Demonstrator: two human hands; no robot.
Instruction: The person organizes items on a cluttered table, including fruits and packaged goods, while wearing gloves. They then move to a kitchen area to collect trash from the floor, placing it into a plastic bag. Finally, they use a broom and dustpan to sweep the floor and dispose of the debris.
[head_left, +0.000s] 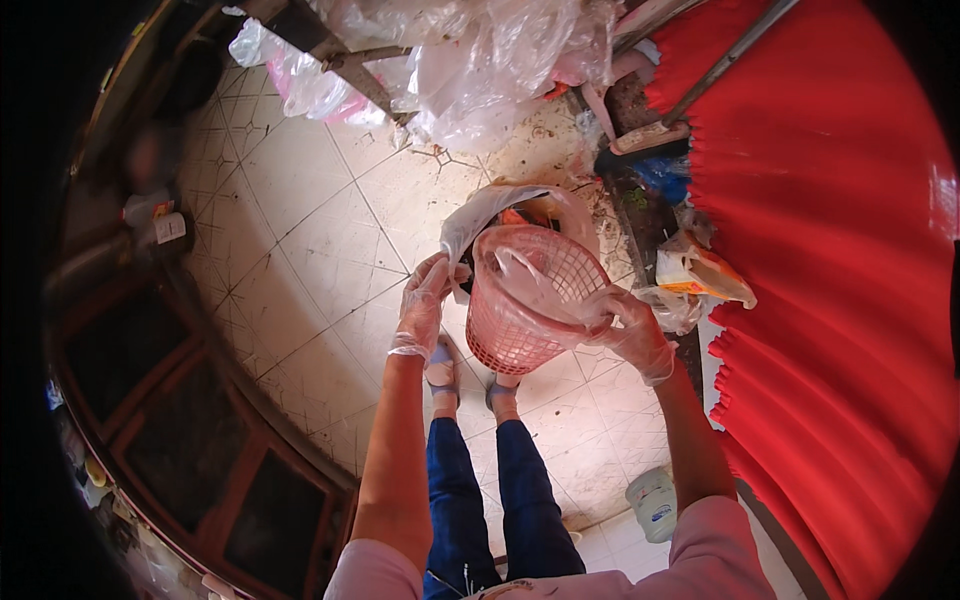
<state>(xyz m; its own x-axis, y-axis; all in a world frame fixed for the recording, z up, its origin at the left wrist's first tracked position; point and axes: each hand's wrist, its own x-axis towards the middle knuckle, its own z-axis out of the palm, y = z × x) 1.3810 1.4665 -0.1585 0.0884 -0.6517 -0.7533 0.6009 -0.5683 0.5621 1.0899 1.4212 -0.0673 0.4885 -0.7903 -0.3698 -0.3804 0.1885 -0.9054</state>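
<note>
A pink mesh plastic basket (517, 341) hangs tilted above the floor in front of my legs. My right hand (632, 326), in a clear disposable glove, grips its rim on the right; thin translucent plastic lies across the basket's mouth there. On the other side my left hand (427, 300), gloved alike, pinches the edge of a whitish plastic bag (480, 214). The bag stands open just beyond the basket, whose far rim overlaps its mouth. Orange-red and dark contents (517, 217) show inside the bag, too covered to identify.
Crumpled clear plastic bags (480, 90) pile up at the far side around a wooden frame (360, 82). A red curtain (817, 225) hangs on the right, beside a torn yellow-and-white packet (697, 270). A large water bottle (651, 504) is near my right elbow; a dark wooden cabinet (187, 450) curves along the left.
</note>
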